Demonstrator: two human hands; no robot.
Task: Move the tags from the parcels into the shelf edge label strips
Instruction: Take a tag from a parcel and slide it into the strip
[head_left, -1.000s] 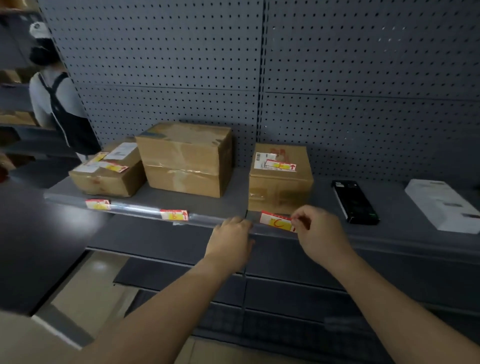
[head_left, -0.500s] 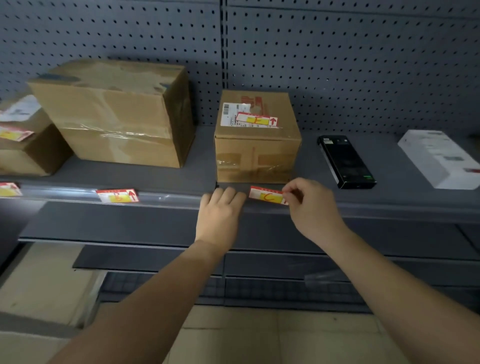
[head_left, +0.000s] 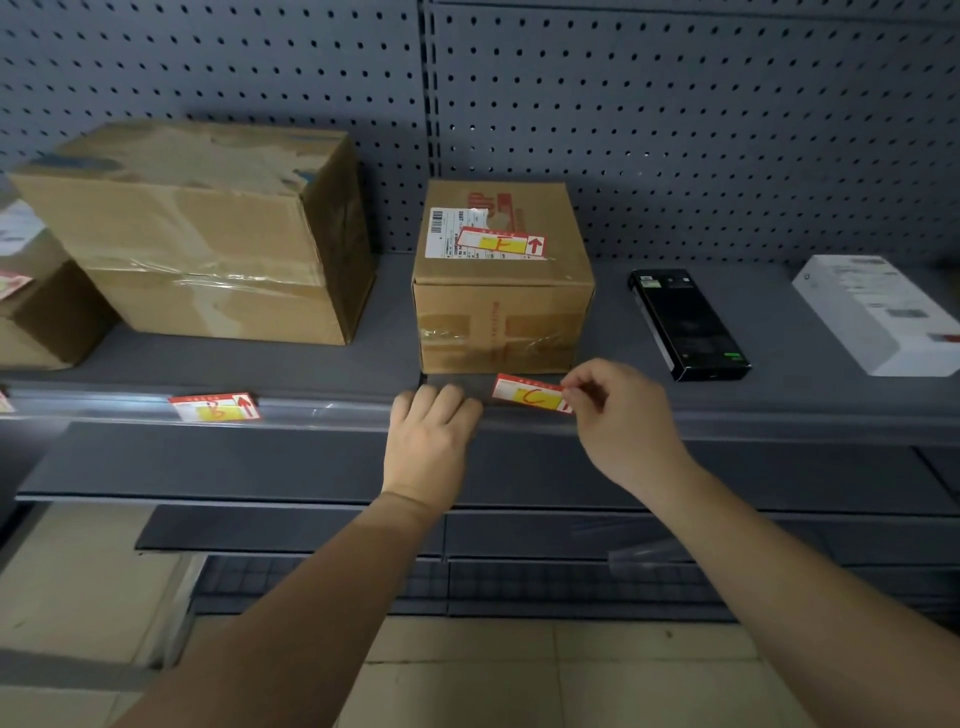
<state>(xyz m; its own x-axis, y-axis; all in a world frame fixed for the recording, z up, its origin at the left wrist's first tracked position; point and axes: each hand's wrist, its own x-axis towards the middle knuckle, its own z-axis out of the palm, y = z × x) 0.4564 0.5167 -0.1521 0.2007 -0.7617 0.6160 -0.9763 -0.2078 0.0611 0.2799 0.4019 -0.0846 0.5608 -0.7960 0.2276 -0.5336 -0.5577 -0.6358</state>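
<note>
My right hand pinches the right end of a red, white and yellow tag marked C, held at the clear label strip on the shelf edge, below a small cardboard parcel. That parcel carries another tag marked E on its top. My left hand rests with fingers hooked over the strip just left of the C tag. A tag marked B sits in the strip further left, below a large parcel.
A third parcel with a tag on top shows at the left edge. A black flat box and a white box lie on the shelf to the right. Grey pegboard backs the shelf; lower shelves and floor tiles are below.
The camera has moved closer to the shelf and to the right. Both hands stay at the strip; the right hand still pinches the C tag.
</note>
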